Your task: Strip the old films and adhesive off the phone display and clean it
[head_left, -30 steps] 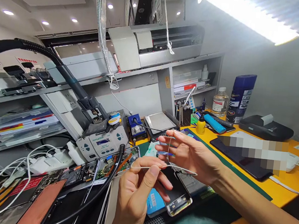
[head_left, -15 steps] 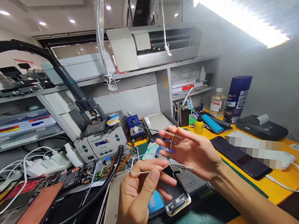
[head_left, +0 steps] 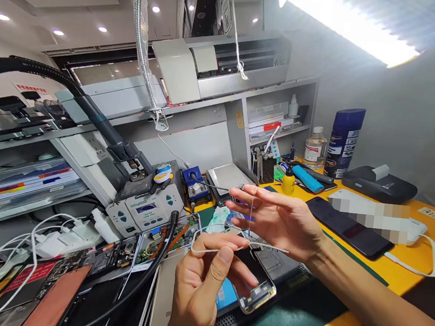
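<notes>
My left hand (head_left: 198, 290) is closed, thumb against the index finger, on a thin white bent strip (head_left: 208, 250) that looks like a narrow phone bezel frame. One rounded corner of it shows at the left, and a straight length runs right, in front of my right palm. My right hand (head_left: 287, 219) is raised beside it, lower fingers spread. A fine strand rises from the strip to its upper fingertips, which appear to pinch it. Below my hands lies an opened phone (head_left: 259, 286) with a light rim, partly hidden, next to a blue box (head_left: 226, 294).
A green mat (head_left: 282, 325) covers part of the yellow bench. To the left are a grey rework station (head_left: 144, 210), a black hose (head_left: 169, 235) and phone parts. On the right lie a dark phone (head_left: 350, 229), a yellow bottle (head_left: 288, 182) and a spray can (head_left: 344, 142).
The strip has tilted and turned slightly in my hands, its rounded left corner now showing more. Both hands stay close together, and the view has shifted a little to the right.
</notes>
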`<move>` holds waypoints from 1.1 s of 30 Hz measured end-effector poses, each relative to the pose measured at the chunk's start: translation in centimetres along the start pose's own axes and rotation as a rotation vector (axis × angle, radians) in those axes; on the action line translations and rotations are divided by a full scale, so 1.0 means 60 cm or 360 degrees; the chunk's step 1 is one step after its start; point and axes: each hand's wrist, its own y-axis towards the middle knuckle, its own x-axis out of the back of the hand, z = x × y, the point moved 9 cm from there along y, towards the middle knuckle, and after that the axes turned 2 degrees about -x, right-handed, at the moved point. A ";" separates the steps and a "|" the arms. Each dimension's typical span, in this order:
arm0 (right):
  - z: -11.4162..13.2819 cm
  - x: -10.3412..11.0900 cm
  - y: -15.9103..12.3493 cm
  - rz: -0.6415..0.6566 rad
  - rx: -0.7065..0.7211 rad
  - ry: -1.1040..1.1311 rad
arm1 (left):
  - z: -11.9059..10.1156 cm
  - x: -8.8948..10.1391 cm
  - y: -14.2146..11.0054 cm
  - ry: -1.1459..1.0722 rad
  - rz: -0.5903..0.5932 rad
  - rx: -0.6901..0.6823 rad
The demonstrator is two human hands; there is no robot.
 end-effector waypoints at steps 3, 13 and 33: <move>-0.003 -0.003 0.000 -0.0040 0.0041 -0.0147 | 0.002 0.005 0.005 -0.0112 -0.0041 0.0064; -0.015 0.009 0.002 -0.0274 0.0161 -0.0262 | 0.034 -0.009 0.007 -0.0034 0.0125 0.0283; -0.030 0.024 0.015 -0.0265 -0.0002 -0.0052 | 0.044 0.013 0.006 0.0269 -0.0132 0.0312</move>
